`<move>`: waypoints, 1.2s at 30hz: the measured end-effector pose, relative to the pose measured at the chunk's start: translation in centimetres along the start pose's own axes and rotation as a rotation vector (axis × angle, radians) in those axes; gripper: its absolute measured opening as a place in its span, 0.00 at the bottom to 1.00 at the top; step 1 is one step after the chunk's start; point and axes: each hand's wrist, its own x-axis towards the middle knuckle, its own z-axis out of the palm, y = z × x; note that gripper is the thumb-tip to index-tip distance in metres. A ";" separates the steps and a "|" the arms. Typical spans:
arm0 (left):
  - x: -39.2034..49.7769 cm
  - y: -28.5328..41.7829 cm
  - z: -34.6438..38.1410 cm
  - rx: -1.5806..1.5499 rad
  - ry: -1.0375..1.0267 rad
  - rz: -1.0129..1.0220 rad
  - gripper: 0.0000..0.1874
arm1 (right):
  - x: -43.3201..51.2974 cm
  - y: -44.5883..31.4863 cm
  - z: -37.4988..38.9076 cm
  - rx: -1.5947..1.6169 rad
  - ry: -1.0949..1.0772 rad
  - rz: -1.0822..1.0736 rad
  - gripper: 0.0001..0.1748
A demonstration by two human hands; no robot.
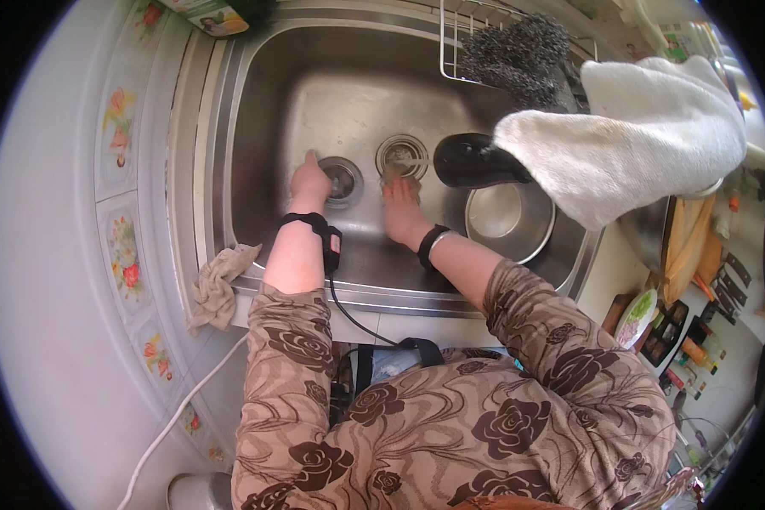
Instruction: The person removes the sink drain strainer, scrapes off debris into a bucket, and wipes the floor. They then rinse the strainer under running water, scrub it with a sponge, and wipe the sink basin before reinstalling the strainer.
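Both my hands are low in a stainless steel sink (357,102). My left hand (310,183) grips the left side of a round metal sink strainer (343,181), one finger stretched forward; its other fingers are mostly hidden. My right hand (403,207) lies palm down at the near edge of the drain (403,150), fingers forward. Thin brownish wet material (394,172) shows around its fingertips, blurred, possibly a cloth. A stream of water (415,162) runs from beside the dark faucet head (475,160) towards the drain, just beyond the right fingertips.
A white towel (637,134) hangs over the faucet area. Under it sits a metal bowl (510,220) in the sink's right side. A wire rack (447,44) holds steel wool scrubbers (516,57). A beige rag (220,287) drapes over the near left rim, beside the tiled wall (121,127).
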 end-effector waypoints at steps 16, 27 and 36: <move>-2.7 -5.3 -8.3 -1.059 -0.004 -0.020 0.23 | 9.7 0.1 -1.9 0.129 0.348 -0.106 0.36; -5.9 -5.0 -8.1 -1.096 -0.029 -0.011 0.23 | 3.5 -1.8 -1.0 0.165 -0.434 -0.893 0.34; -2.0 4.9 1.0 -0.910 -0.270 0.048 0.27 | -5.7 1.2 -8.8 0.581 -0.654 -0.139 0.29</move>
